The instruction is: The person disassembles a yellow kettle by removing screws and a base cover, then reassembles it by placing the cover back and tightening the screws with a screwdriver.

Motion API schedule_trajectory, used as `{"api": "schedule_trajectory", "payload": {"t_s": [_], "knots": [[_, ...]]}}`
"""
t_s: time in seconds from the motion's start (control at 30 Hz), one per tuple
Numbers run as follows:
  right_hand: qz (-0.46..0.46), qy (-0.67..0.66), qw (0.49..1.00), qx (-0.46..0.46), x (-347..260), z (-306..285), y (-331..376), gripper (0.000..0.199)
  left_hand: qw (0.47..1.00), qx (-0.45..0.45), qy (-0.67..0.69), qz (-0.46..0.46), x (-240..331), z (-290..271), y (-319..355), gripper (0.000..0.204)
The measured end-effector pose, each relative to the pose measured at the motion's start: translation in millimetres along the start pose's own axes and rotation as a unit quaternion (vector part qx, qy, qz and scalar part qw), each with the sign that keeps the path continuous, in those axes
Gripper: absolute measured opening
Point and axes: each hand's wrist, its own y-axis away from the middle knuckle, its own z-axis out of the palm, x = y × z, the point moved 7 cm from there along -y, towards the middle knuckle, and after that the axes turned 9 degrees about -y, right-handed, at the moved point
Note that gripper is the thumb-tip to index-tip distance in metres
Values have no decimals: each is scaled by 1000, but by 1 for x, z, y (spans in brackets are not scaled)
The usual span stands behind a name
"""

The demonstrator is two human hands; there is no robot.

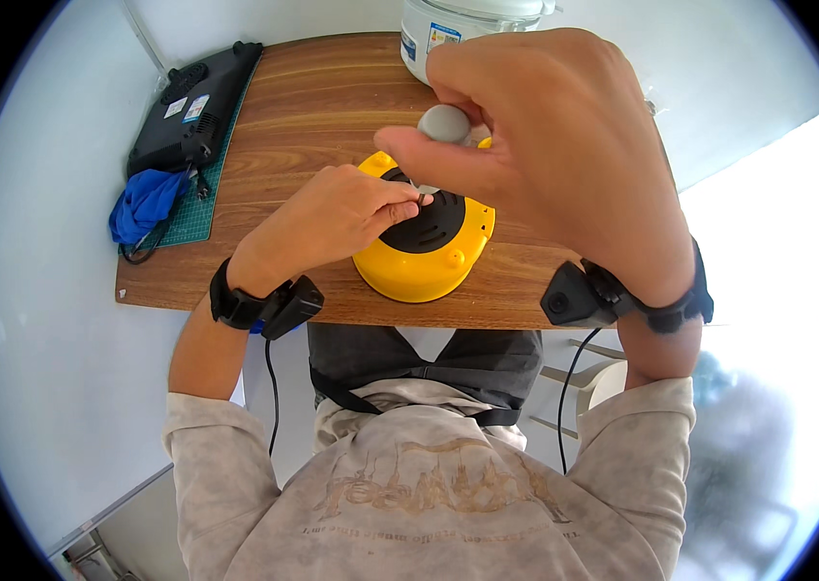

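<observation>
A round yellow appliance housing (412, 274) rests on the table with its black slotted base (426, 232) facing up. Over it, my right hand (545, 145) is closed around the grey rounded handle of a screwdriver (445, 123), held upright. My left hand (351, 213) reaches in from the left, thumb and forefinger pinched at the screwdriver's thin dark lower end, just above the black base. The tip and whatever lies under it are hidden by the fingers. Small yellow feet stand out around the housing's rim.
The wooden table (322, 107) carries a black flat appliance (182, 111) and a blue cloth (146, 205) on a green mat (198, 221) at the left. A white pot-like appliance (416, 48) stands at the back. Pale walls border the left and back.
</observation>
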Motion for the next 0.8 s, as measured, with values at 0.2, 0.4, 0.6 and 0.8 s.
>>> {"api": "schedule_trajectory", "payload": {"t_s": [0.2,0.4,0.6,0.8], "knots": [[58,87,994,-3,2,8,0,47,1000,-16,7,-15,-1,-1,1,25],[55,66,996,8,4,15,8,33,999,-36,-15,-30,2,-4,-3,25],[8,-54,998,44,-5,9,16,25,999,31,-15,13,2,-6,3,25],[14,-162,986,50,6,4,23,25,1000,-3,-2,-10,4,-5,0,22]]}}
